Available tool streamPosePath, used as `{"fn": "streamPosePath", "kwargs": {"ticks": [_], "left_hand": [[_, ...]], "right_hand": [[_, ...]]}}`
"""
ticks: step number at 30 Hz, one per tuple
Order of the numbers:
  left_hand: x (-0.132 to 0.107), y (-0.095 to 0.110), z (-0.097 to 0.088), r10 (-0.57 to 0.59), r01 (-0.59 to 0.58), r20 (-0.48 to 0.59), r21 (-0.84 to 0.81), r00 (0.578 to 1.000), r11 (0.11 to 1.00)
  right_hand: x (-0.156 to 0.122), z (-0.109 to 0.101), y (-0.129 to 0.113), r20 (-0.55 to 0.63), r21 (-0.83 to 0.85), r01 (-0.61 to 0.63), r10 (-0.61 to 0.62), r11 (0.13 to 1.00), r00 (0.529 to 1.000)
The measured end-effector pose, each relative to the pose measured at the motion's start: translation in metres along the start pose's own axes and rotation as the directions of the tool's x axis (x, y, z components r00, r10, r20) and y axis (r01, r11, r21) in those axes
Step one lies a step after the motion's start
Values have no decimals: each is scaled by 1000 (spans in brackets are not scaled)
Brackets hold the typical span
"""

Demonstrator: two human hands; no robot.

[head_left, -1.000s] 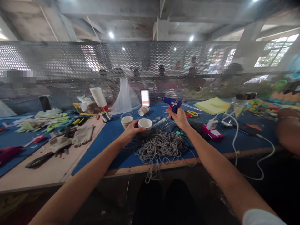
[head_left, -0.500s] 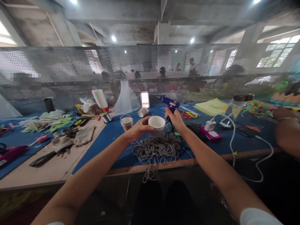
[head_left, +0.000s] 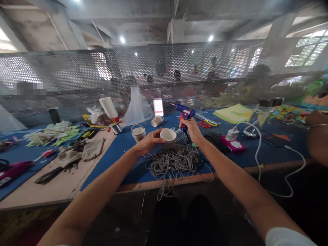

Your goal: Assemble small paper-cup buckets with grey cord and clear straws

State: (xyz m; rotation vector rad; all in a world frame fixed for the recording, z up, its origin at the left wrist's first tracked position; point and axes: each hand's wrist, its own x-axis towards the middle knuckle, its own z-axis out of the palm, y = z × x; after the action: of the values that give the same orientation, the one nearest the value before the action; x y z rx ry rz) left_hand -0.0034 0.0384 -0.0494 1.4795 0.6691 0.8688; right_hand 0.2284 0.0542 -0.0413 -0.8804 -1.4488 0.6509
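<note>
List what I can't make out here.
All in the head view:
- Cup's left side: covered by the left hand.
- Glue gun's handle: mostly hidden in the right hand.
- Another person's arm: cut off by the right edge.
- People beyond the mesh screen: blurred and broken up by the mesh.

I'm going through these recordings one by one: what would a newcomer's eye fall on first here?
Probably the dark-blue, pistol-shaped glue gun, held up in the right hand near the middle of the view. Beside it, the left hand grips a round white cup, open side up. Below both, a tangled heap of thin grey cord lies on the blue tabletop, loops hanging over its near edge.
</note>
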Motion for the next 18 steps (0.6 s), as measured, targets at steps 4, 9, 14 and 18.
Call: {"fn": "streamPosePath", "kwargs": {"ticks": [4,9,14,18], "left_hand": [[-4,-3,-15,-69,69,-56,-6,996,998],[-11,3,-23,-44,52,-168,48,985,997],[-3,22,-17,191,-36,-382,378,904,925],[23,38,9,306,-135,-253,527,918,839]], "right_hand": [[0,3,4,2,31,16,-16,999,1000],[-3,5,3,-2,8,48,-48,999,999],[-5,6,-1,-7,-15,83,-83,996,996],[-6,8,-6,10,-24,104,-104,994,995]]}}
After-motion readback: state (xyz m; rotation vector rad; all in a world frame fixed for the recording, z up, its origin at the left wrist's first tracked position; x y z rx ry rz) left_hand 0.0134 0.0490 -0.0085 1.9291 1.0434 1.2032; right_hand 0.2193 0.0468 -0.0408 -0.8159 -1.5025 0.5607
